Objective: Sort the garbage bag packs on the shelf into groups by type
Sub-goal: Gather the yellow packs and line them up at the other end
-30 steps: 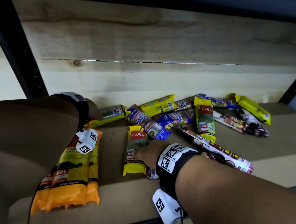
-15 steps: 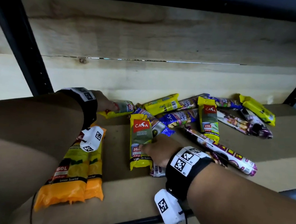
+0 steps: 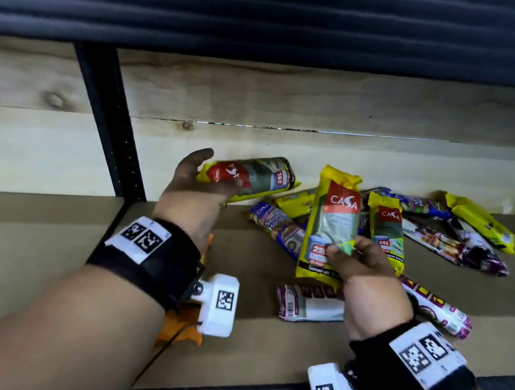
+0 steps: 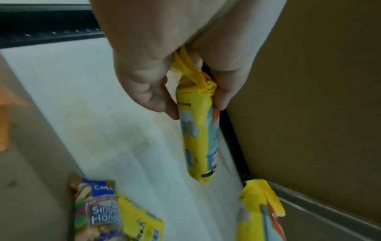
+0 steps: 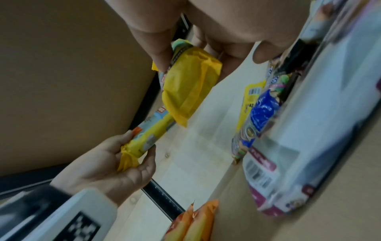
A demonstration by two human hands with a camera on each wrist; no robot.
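The left hand grips one end of a yellow CASA 25L pack, thumb on one side and fingers curled round the other; in the left wrist view the crimped end of this pack sits right in the palm and the rest runs away from the hand. From the head view the pack lies sideways, pointing toward 3 o'clock from the hand, raised clear of the shelf board and near the pale wooden back wall.

The right hand pinches the lower end of a second yellow CASA 25L pack, which stands upright from the fingers toward 12 o'clock, also lifted off the shelf. In the right wrist view its yellow back is held between thumb and fingers.

A third yellow CASA pack lies just at 3 o'clock of the held one, in the mixed pile of yellow, blue and purple packs toward 2 o'clock. A white and maroon pack lies flat just at 9 o'clock of the right wrist. Orange packs show under the left wrist, mostly hidden by it.
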